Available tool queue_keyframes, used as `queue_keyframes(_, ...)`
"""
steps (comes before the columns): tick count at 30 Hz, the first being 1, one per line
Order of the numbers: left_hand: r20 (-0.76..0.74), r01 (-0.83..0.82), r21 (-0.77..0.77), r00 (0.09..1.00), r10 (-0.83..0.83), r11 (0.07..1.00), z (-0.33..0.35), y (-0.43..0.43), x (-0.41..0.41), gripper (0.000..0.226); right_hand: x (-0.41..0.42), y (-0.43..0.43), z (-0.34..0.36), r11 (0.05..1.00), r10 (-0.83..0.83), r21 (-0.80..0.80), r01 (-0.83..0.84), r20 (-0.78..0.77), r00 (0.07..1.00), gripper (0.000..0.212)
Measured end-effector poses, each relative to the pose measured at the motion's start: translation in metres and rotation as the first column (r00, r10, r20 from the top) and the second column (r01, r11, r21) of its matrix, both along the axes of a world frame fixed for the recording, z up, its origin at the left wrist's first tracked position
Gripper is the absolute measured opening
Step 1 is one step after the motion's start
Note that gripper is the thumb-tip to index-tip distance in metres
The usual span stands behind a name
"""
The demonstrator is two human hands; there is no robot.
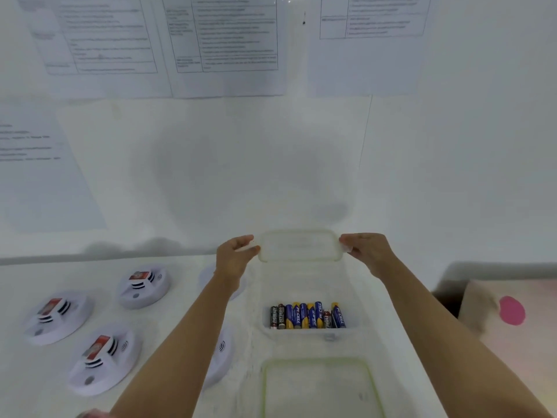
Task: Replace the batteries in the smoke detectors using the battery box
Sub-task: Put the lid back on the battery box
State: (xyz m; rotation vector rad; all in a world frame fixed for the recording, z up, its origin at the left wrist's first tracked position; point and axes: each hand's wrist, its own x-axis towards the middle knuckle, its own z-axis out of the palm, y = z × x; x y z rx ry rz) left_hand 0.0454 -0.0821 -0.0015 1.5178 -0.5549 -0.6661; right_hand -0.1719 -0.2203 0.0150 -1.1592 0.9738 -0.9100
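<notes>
- The left hand (236, 256) and right hand (366, 251) each pinch one end of a clear lid (300, 245), fingers curled round its edges, holding it up.
- The open battery box (301, 332) sits on the counter (90, 273) below the lid, with batteries (307, 316) lined up inside.
- Smoke detectors (143, 285) lie to its left.
- A green-rimmed clear piece (319, 387) lies nearest the person.

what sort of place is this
Likely a staged work or test station, not a home: printed sheets taped to a white wall, several smoke detectors laid out together, and an open battery box.
</notes>
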Motion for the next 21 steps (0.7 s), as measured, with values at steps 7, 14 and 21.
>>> queue_keyframes(7,-0.162,0.014,-0.012,0.987,-0.015,1.0,-0.016,-0.016,0.005,0.049,0.004,-0.009,-0.008,0.998,0.019,0.064,-0.006,-0.203,0.979,0.015)
queue_keyframes(14,-0.291,0.06,0.111,0.956,-0.025,0.992,-0.007,-0.021,0.001,0.017,0.016,-0.009,0.0,0.993,0.064,0.115,-0.035,-0.252,0.966,0.03)
queue_keyframes(21,-0.355,0.027,0.002,0.935,-0.024,1.0,-0.01,-0.029,0.0,0.029,0.018,-0.006,-0.009,0.995,-0.006,0.093,0.022,-0.165,0.986,0.042)
